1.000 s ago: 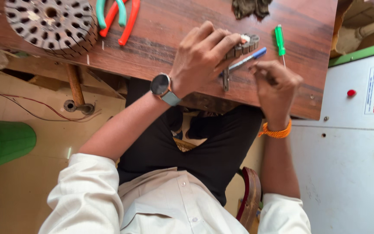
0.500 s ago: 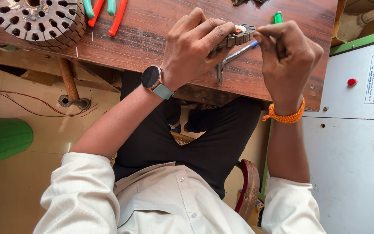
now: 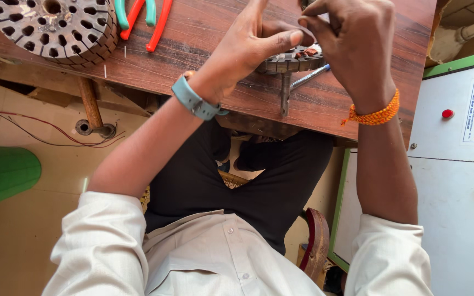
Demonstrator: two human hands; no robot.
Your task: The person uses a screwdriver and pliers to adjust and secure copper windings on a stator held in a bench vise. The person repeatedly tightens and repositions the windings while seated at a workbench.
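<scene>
Wooden bench [image 3: 204, 33] bears slotted rotor [image 3: 289, 59], gripped between both hands' fingers [image 3: 281, 39].

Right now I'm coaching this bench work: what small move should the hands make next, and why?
Probably keep the left hand steadying the slotted metal core while the right hand eases its pinch down toward a slot: both hands meet over the core, and its shaft hangs below unsupported.

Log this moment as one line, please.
left hand: gripping slotted metal core | right hand: pinching at core top | bench: pliers, second core
</scene>
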